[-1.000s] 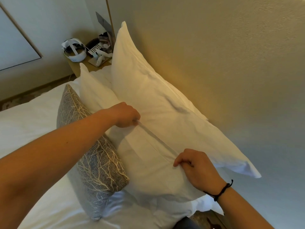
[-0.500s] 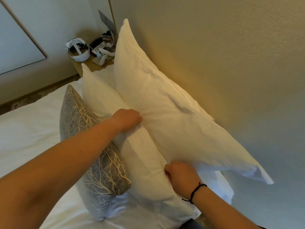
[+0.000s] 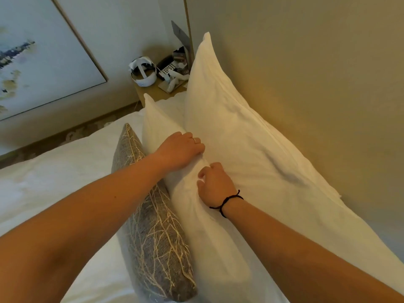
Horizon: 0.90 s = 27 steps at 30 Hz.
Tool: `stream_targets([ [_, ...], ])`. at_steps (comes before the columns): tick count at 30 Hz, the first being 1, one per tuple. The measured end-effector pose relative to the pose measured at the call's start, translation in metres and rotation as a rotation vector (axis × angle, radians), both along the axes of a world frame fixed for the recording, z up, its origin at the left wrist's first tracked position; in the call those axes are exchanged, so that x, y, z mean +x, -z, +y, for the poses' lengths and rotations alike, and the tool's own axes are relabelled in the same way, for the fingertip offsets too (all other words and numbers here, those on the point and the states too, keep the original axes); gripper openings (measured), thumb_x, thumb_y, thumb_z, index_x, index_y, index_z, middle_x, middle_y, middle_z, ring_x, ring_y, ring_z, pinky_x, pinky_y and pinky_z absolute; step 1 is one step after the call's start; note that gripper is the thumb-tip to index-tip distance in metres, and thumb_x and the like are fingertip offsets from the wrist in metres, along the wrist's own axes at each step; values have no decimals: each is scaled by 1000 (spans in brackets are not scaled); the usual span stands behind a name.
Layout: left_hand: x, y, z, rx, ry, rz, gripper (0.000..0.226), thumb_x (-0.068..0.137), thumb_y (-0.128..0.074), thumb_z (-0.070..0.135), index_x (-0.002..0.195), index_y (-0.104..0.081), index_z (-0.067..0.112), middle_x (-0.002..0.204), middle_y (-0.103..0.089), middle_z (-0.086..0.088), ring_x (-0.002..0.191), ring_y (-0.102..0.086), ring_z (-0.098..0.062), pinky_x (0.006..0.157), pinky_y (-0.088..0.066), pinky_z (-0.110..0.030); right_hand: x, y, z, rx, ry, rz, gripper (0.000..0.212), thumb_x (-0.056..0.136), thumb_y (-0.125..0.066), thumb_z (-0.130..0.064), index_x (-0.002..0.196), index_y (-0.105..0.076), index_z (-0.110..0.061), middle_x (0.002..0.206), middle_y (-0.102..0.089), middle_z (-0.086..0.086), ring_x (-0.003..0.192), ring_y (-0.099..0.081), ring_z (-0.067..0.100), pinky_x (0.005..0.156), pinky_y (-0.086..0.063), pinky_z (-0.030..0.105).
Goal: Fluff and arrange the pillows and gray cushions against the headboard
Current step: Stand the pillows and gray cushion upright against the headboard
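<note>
A large white pillow (image 3: 251, 149) leans upright against the beige headboard (image 3: 306, 73). In front of it stands a second white pillow (image 3: 209, 237). A gray cushion (image 3: 153, 232) with a pale branch pattern leans on that pillow's front. My left hand (image 3: 181, 149) grips the top edge of the front white pillow with curled fingers. My right hand (image 3: 215, 185), a black cord on its wrist, pinches the same top edge just to the right. The two hands lie close together.
A wooden nightstand (image 3: 153, 95) beyond the pillows holds a white headset (image 3: 143, 72), a phone and small items. A framed picture (image 3: 39, 55) leans on the left wall. White bedding (image 3: 54, 171) spreads to the left.
My right hand has moved up and left along the front pillow's top edge, close to my left hand. The view has shifted lower and nearer the pillows.
</note>
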State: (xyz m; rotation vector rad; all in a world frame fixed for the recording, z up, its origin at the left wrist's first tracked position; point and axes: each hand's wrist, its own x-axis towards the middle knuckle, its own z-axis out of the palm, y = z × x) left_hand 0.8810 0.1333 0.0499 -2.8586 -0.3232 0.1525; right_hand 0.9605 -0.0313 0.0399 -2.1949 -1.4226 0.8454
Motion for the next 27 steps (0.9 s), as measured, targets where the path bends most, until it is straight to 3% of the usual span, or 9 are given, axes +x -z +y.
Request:
stream_targets([
  [3,-2,3,14,-142,4,55,29,97,-32,37,104,-58,25,93,-56,1,79,-57,-24,55,-40,-36,8,1,36,16,21,11,24,92,-49,-12,112,-64,-10,122,-58,12,102,-59,28,83,-47,32],
  [6,-6,2,34,-185,-5,169,26,98,-33,39,103,-54,25,93,-52,2,79,-56,-20,60,-47,-39,12,3,57,25,67,2,24,88,-48,-3,104,-65,-5,110,-65,13,99,-59,29,83,-49,37],
  [10,-4,-8,79,48,-145,240,37,93,-30,40,105,-60,22,96,-50,0,79,-50,-19,62,-34,-35,13,8,63,2,78,-23,29,90,-45,0,110,-65,-3,115,-64,13,106,-58,29,87,-47,33],
  [15,13,-15,124,193,-354,304,33,97,-46,34,125,-56,20,122,-49,-11,104,-54,-31,68,-34,-39,15,15,59,-15,65,-34,32,90,-43,1,115,-63,-4,119,-60,12,108,-56,27,87,-42,29],
  [19,34,-18,143,137,-483,172,22,100,-45,22,118,-53,14,79,-43,-3,80,-57,-29,64,-35,-40,14,21,59,25,33,-90,35,89,-41,3,116,-61,-9,113,-57,9,99,-57,26,79,-41,27],
  [21,48,-12,147,70,-518,71,17,98,-45,19,111,-55,13,74,-42,-2,74,-53,-27,64,-36,-40,14,25,61,4,35,-104,29,87,-41,5,101,-62,-9,103,-55,8,87,-55,23,72,-40,26],
  [23,56,1,141,-37,-599,-27,17,96,-45,14,108,-57,12,87,-58,-8,78,-54,-30,67,-41,-42,13,27,62,-61,31,-146,21,85,-41,6,78,-51,-12,91,-47,4,76,-46,19,66,-35,25],
  [25,51,19,132,-140,-706,17,23,96,-45,18,118,-52,16,112,-61,-13,96,-54,-33,86,-45,-51,8,29,61,-116,10,-156,21,85,-41,5,73,-46,-12,89,-41,3,71,-42,18,65,-35,25],
  [27,39,34,128,-231,-793,150,40,99,-41,28,138,-35,24,144,-44,-10,135,-33,-42,113,-21,-61,3,27,60,-157,-32,-133,25,85,-43,4,66,-38,-12,96,-41,5,64,-39,17,64,-36,27],
])
